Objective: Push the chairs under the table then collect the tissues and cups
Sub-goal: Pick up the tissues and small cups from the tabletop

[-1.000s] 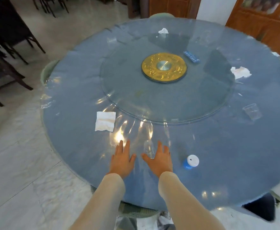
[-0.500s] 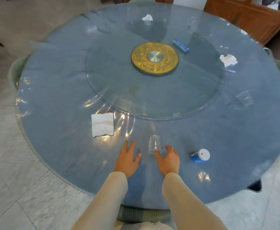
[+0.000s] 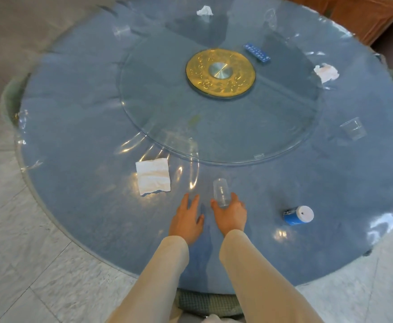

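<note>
table (image 3: 78,206) w/ glass turntable (image 3: 214,136), marble floor (image 3: 16,264)

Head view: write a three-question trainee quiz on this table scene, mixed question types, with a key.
1. True or false: the right hand is at the nearest clear cup.
2. The flat white tissue lies on which side of that cup: A left, B right?
3. Fill in: the blue and white roll lies on its ____.

Key: 1 true. 2 A. 3 side.
</note>
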A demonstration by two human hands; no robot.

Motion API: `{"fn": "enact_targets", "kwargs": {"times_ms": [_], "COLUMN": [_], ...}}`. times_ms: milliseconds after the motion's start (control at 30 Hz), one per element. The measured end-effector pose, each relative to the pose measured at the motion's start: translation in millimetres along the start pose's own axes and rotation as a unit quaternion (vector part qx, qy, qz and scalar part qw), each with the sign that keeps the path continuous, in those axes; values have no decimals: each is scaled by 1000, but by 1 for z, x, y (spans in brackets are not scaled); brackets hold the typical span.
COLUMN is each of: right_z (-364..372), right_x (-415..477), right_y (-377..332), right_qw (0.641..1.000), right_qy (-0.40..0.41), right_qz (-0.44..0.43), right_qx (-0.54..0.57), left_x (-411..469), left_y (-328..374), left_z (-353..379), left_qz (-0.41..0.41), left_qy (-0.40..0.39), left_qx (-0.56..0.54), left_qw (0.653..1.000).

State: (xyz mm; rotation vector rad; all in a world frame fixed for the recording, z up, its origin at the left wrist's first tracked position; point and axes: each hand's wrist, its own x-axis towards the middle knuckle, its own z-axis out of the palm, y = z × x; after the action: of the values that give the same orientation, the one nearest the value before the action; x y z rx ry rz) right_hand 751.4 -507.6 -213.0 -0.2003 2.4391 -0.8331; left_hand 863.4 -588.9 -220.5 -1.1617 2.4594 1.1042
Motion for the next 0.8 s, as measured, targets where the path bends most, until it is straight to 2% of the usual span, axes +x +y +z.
{"fn": "enact_targets", "kwargs": {"times_ms": [167, 267, 367, 500, 700, 800], "right_z": [-18, -24, -25, -21, -18, -17], "right_x": [22, 35, 41, 42, 49, 49], "right_y": [-28, -49, -64, -62, -63, -70], "right_qw": [988, 978, 953, 924, 914, 889], "right_qy": [-54, -59, -99, -131, -166, -129], "right_qz": [-92, -128, -162, -182, -160, -189], "right_qx": [-109, -151, -236, -310, -333, -395], "left_x": [-1, -2, -8, -14, -20, -23], "left_y": [-8, -11, -12, -13, -16, -21], "left_z": [-16, -23, -24, -23, -29, -36], "left_qz": [-22, -33, -52, -78, -104, -101], "left_qy": [24, 46, 66, 79, 89, 98], "left_qx": [-19, -26, -34, -36, -36, -52], "left_qw": [999, 998, 996, 993, 990, 989]}}
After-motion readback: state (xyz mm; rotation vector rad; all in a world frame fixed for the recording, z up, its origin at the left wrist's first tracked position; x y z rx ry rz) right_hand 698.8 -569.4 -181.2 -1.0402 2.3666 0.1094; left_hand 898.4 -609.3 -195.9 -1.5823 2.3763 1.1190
